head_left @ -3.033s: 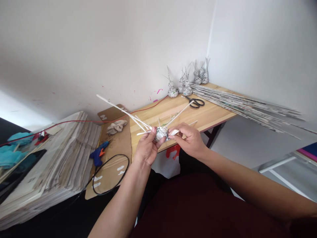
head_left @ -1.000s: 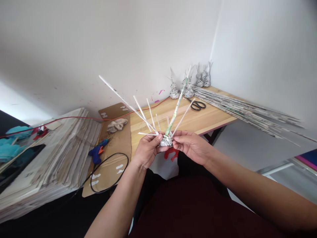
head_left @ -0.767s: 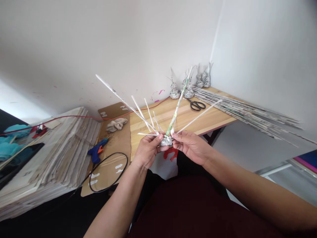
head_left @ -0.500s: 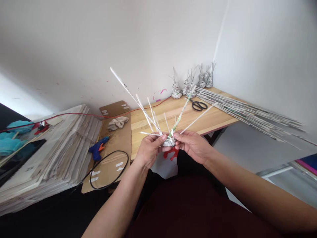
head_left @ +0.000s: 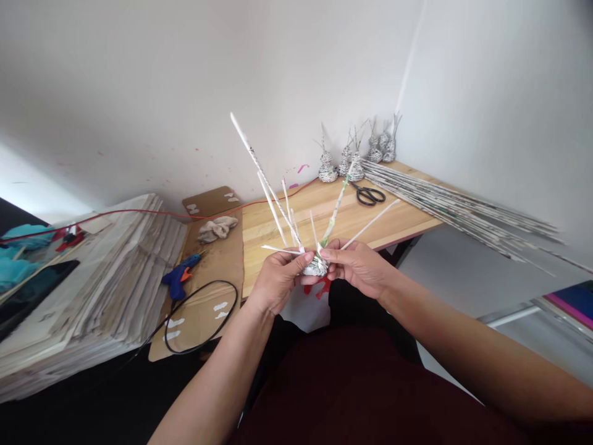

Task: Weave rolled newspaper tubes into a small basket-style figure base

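Between my hands, in front of the table's near edge, is a small woven base of rolled paper (head_left: 315, 268) with several paper tubes sticking up and out of it. My left hand (head_left: 283, 275) grips its left side, thumb on top and fingers curled beneath. With thumb and fingers closed, my right hand (head_left: 354, 266) pinches the right side, at the foot of a green-and-white paper tube (head_left: 336, 213). A longer white tube (head_left: 252, 152) slants up to the left. Part of the base is hidden by my fingers.
Several woven paper figures (head_left: 327, 168) stand by the wall, near black scissors (head_left: 369, 195) and a bundle of paper tubes (head_left: 445, 201). At left are a blue glue gun (head_left: 176, 279) with a looped black cable, a crumpled cloth (head_left: 217, 228) on cardboard, and a paper stack (head_left: 125, 278).
The long white tube now stands steeper, its tip shifted right. The green-and-white tube's tip has moved slightly left. Both hands keep their hold, and the camera view has shifted slightly.
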A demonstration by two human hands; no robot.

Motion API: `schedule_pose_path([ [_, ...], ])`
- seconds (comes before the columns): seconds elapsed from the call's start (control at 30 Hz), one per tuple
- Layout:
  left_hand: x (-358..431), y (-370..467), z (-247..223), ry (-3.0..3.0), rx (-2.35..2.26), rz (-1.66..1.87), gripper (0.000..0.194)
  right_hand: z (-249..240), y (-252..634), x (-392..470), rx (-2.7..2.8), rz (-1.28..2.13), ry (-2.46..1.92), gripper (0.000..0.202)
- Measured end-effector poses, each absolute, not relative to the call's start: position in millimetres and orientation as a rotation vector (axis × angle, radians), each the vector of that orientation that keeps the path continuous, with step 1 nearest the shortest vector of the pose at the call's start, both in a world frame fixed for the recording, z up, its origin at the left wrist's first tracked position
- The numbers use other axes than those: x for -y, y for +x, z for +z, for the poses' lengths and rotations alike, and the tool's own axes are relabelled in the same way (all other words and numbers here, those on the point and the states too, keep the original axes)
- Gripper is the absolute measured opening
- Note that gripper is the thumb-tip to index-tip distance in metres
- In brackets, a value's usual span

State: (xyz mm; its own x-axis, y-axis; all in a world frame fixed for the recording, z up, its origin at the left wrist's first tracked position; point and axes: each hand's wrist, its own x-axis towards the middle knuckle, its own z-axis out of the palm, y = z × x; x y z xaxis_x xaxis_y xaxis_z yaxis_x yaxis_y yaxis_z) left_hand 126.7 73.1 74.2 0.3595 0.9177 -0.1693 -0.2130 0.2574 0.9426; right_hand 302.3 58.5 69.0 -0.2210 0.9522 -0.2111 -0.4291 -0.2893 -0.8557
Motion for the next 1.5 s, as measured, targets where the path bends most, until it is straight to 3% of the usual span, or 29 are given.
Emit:
schedule_pose_path([
  [1.5,-70,124,71,1.103,-0.917,0.785,0.033,63,313,-68,1.085,1.870,-0.906,0.025],
])
